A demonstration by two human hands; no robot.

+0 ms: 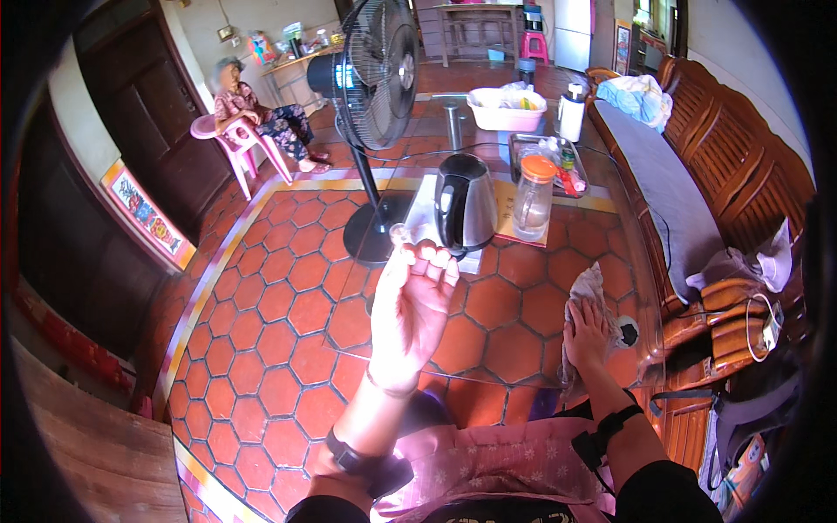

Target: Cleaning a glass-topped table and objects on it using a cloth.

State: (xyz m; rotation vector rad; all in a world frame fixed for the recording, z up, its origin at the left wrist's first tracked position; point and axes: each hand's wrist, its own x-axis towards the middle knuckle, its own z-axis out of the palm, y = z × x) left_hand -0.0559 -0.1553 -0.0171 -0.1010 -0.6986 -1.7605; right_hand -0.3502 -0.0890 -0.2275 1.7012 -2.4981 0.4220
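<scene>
My left hand is raised over the near side of a transparent glass tabletop, palm towards me and fingers curled. At its thumb and fingertips is a small clear cup. To the right, my right hand presses on a crumpled grey cloth on the glass. Just right of that cloth lies a small black-and-white item. Beyond my left hand stands a steel electric kettle with a black handle. A clear jug with an orange lid stands right of the kettle.
A metal tray, a pinkish-white basin and a white thermos flask are farther back. A black floor fan stands left of the kettle. A wooden bench runs along the right. A person sits on a pink chair.
</scene>
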